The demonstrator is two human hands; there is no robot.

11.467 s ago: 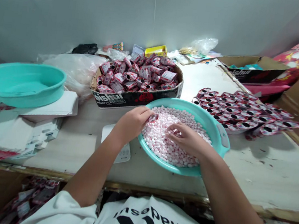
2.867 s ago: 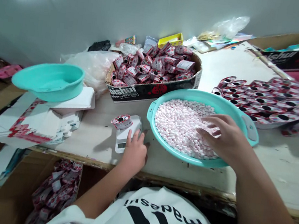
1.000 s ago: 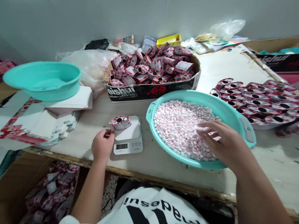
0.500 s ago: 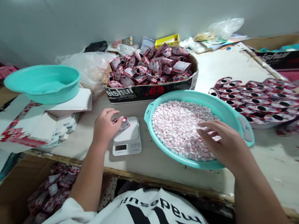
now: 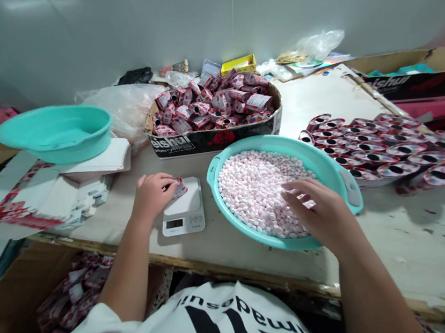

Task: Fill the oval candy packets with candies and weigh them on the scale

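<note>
On the left, my left hand (image 5: 153, 195) closes its fingers round the edge of a small red-and-white printed carton (image 5: 179, 189). The carton rests on a white digital kitchen scale (image 5: 185, 210), and the hand partly covers it. My right hand (image 5: 316, 210) hovers over a turquoise basin (image 5: 213, 190) of small pale pink and white candies (image 5: 260, 192). Its fingers are loosely bent, with a gap between thumb and fingers, and I see no candy between them.
Behind the scale stands a cardboard tray (image 5: 209, 141) heaped with filled-looking cartons. Rows of open-topped cartons (image 5: 390, 149) stand at the right. A second turquoise basin (image 5: 56, 132) sits on stacked white card (image 5: 57, 195) at the left. Below the table edge is a box of printed packs (image 5: 77, 289).
My left hand's fingers have come in onto the carton on the scale. My right hand stays over the candies, nearly unchanged. The whole view has shifted slightly.
</note>
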